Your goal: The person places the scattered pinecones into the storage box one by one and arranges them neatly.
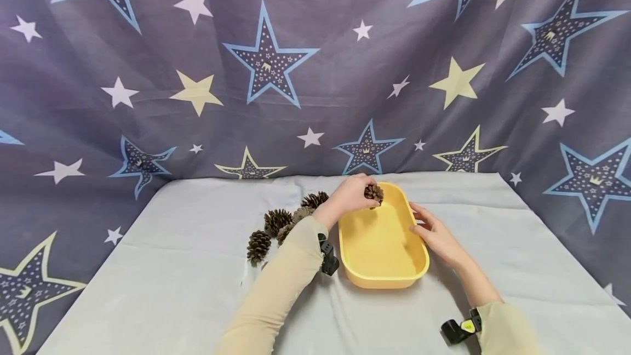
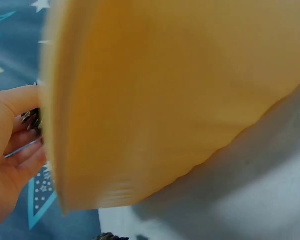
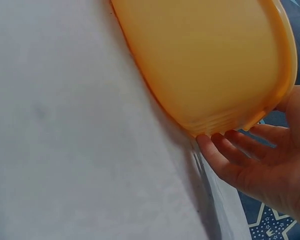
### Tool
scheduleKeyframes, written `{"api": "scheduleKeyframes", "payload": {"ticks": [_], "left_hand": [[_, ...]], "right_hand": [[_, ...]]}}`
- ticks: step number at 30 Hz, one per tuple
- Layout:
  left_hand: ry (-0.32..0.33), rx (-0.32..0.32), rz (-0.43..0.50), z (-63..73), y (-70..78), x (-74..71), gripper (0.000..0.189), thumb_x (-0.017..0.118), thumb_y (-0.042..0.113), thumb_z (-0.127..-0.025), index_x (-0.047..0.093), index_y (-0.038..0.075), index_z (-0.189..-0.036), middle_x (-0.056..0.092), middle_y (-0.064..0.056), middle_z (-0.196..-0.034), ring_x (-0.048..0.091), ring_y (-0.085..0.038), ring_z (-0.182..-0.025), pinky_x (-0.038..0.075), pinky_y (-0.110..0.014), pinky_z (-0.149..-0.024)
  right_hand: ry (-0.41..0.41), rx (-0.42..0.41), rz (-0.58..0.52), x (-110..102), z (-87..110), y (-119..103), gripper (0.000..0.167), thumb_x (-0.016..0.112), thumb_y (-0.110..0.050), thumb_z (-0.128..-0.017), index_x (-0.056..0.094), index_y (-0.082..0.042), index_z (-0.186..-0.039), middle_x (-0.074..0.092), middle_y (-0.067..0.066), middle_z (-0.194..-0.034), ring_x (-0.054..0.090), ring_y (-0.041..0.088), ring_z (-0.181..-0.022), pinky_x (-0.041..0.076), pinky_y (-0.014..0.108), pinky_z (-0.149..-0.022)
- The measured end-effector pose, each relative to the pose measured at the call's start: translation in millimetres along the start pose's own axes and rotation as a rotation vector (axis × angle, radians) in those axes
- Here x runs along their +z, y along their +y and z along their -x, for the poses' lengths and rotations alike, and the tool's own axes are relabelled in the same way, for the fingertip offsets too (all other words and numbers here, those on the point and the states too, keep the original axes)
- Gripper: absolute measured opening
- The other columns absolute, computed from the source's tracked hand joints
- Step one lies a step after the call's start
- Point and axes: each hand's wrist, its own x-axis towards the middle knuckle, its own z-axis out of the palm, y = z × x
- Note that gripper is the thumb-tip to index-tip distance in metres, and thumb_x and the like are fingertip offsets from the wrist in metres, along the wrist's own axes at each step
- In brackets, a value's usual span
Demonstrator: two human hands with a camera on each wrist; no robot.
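A brown pine cone [image 1: 374, 193] is pinched between the fingers and thumb of my left hand [image 1: 349, 193], over the far left part of a yellow plastic tub [image 1: 382, 278]. In the left wrist view, the tub's wall [image 2: 165, 100] partly hides that cone [image 2: 32, 120]. My right hand [image 1: 439, 236] holds the tub's right side, its thumb at the rim and its fingers against the outer wall. The right wrist view shows those fingertips [image 3: 205, 142] touching the tub's outside. The part of the tub's floor that shows is bare.
Several pine cones [image 1: 278, 221] lie in a group left of the tub, partly hidden by my left forearm. A pale grey cloth [image 1: 162, 289] covers the table. Behind it hangs a dark curtain [image 1: 315, 92] with stars.
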Motion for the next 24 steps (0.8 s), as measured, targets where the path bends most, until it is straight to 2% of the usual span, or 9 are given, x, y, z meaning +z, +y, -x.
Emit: {"api": "scheduleKeyframes", "payload": {"ticks": [6,14,19,24], "left_hand": [[-0.038,0.046,-0.03,-5.4,-0.2,11.0,0.049,0.068,0.031,-0.078,0.057,0.011,-0.121,0.058,-0.004,-0.12,0.052,-0.018,-0.111,0.039,-0.027,-0.098],[-0.128,0.064,0.014,-11.3,1.2,23.6,0.048,0.065,0.021,-0.08,0.053,0.01,-0.125,0.056,-0.003,-0.122,0.05,-0.016,-0.113,0.039,-0.024,-0.098],[-0.142,0.083,0.025,-12.7,1.6,28.2,0.046,0.065,0.014,-0.08,0.053,0.008,-0.124,0.058,-0.005,-0.121,0.052,-0.017,-0.113,0.038,-0.023,-0.1],[-0.163,0.085,0.017,-15.0,1.2,31.4,0.045,0.062,0.014,-0.085,0.05,0.007,-0.128,0.054,-0.005,-0.128,0.048,-0.017,-0.119,0.034,-0.023,-0.104]], "right_hand": [[0.008,0.003,-0.004,2,-1.3,1,0.059,0.049,-0.006,-0.089,0.024,-0.001,-0.142,0.041,0.029,-0.128,0.05,0.037,-0.107,0.047,0.018,-0.076],[-0.002,-0.007,0.0,2,-0.3,2,0.058,0.048,-0.005,-0.09,0.024,0.0,-0.142,0.042,0.03,-0.128,0.05,0.039,-0.108,0.047,0.017,-0.077],[-0.003,-0.016,-0.037,2,-0.4,2,0.058,0.048,-0.004,-0.09,0.024,-0.001,-0.142,0.042,0.03,-0.127,0.049,0.039,-0.109,0.047,0.018,-0.078],[0.006,-0.015,-0.033,2,-0.6,2,0.058,0.049,-0.005,-0.09,0.025,-0.001,-0.142,0.042,0.029,-0.127,0.049,0.038,-0.109,0.047,0.017,-0.078]]}}
